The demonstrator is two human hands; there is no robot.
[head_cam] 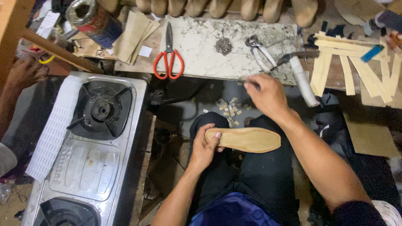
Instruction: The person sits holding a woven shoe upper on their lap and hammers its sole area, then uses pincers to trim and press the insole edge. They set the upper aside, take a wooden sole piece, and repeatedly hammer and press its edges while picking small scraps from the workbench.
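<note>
My left hand (205,147) grips the heel end of a tan shoe insole (247,139), which lies flat across my lap. My right hand (264,93) reaches forward to the near edge of a pale stone slab (201,46), its fingers pinched together; whether they hold something small I cannot tell. A heap of tiny nails (223,46) lies on the slab beyond that hand. Pincers (261,52) rest just above my right hand, and a hammer with a white wrapped handle (302,75) lies to its right.
Red-handled scissors (168,58) lie on the slab's left part. A steel two-burner gas stove (90,150) stands at the left with a white perforated strip (52,129) on it. Tan strips (347,62), a tin can (94,21), shoe lasts (217,7), another person's hand (25,73).
</note>
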